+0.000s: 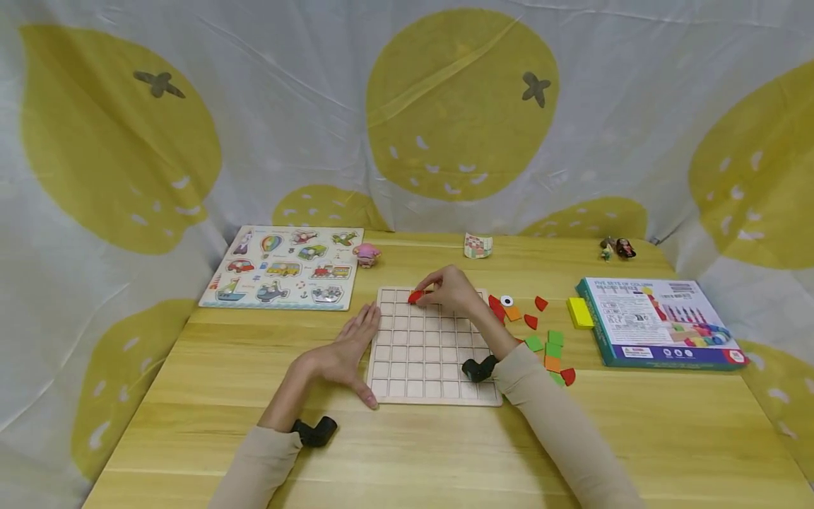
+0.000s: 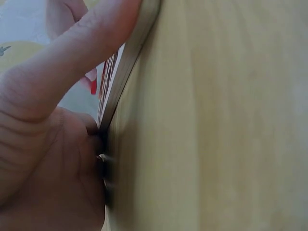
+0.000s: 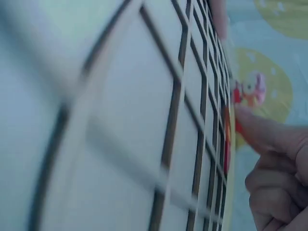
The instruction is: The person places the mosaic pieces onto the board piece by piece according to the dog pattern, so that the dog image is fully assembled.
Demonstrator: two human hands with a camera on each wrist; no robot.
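Observation:
A wooden grid board [image 1: 416,355] lies flat on the table between the two hands. My left hand [image 1: 346,355] rests along its left edge, fingers stretched toward the upper side and thumb at the near left corner. In the left wrist view the thumb [image 2: 72,57] lies against the board's side. Over the board's far rows, my right hand [image 1: 450,288] pinches a red quarter-round piece [image 1: 415,297] between thumb and fingers. From the right wrist, a red and orange patch [image 3: 227,139] shows at the far grid cells, close to the fingertips; whether it is a second piece is unclear.
Right of the board lie loose red, green and orange pieces [image 1: 555,344] and a white ring-marked piece [image 1: 506,301]. Farther right are a yellow block [image 1: 580,313] and a boxed set [image 1: 668,322]. A vehicle picture puzzle [image 1: 286,268] and pink figurine [image 1: 367,254] sit back left.

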